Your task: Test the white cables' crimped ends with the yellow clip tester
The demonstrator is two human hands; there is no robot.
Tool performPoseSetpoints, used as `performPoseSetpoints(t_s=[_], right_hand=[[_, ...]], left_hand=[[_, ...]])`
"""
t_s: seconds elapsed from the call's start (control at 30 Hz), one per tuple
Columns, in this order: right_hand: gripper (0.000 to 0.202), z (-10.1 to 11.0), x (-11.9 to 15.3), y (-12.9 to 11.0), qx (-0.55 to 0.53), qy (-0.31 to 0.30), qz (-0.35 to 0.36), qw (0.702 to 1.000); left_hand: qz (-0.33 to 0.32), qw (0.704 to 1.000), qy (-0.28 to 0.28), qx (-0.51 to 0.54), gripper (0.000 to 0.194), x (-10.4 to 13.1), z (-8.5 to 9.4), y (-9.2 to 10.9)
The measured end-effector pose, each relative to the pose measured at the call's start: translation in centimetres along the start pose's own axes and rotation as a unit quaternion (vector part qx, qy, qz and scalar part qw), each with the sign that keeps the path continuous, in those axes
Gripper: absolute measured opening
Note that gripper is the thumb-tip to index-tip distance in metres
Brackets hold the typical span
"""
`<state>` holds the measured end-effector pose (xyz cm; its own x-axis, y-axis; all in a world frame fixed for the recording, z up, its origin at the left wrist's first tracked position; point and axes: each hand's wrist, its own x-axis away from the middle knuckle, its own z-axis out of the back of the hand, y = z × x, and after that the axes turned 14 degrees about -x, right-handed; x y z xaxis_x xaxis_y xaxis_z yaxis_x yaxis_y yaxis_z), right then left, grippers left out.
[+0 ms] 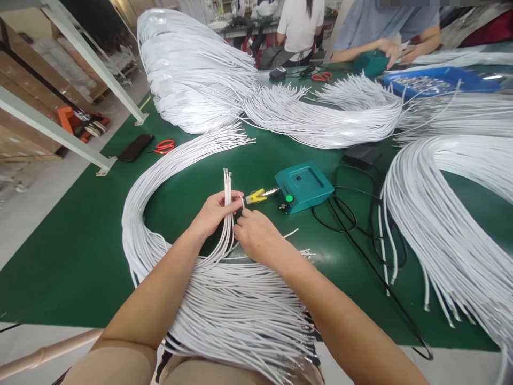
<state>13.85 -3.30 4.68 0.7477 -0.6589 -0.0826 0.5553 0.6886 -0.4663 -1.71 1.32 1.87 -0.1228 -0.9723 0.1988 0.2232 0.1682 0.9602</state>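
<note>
My left hand (218,211) is closed around a small bunch of white cables (227,187), their ends pointing up. Close beside it, my right hand (256,232) pinches a single white cable near its tip. That tip is by the yellow clip (256,196) on the metal rod of a teal device (304,184) with a green button. Under my forearms a thick bundle of white cables (244,299) lies across my lap and the table edge. It curves round to the left and back to loose ends (232,136).
Large white cable bundles (192,69) lie at the back, and another (444,203) at the right. Red-handled scissors (164,146) and a dark phone (136,147) rest at left. Black cords (360,235) trail from the device. Across the table a co-worker's hands (395,52) work near a blue tray (441,81).
</note>
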Motion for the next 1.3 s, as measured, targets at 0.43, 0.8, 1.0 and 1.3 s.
performPoseSetpoints(t_s=[0.43,0.8,1.0,1.3], right_hand=[[0.020,4.5,1.0,4.0,-0.224,0.075,-0.289,0.928],[0.032,1.7,1.0,0.2,0.021,-0.063,-0.151,0.986],[0.027,1.8,0.9,-0.3,0.055,-0.066,-0.163,0.983],[0.034,1.2,1.4,0.2,0.049,-0.049,-0.131,0.989]], left_hand=[[0.004,0.998,-0.052,-0.018,0.037,0.8,-1.6,0.3],[-0.005,0.999,-0.021,-0.038,0.038,0.7,-1.6,0.6],[-0.009,0.999,-0.023,-0.047,0.039,0.8,-1.5,0.5],[-0.018,0.998,-0.022,-0.063,0.038,0.8,-1.5,0.4]])
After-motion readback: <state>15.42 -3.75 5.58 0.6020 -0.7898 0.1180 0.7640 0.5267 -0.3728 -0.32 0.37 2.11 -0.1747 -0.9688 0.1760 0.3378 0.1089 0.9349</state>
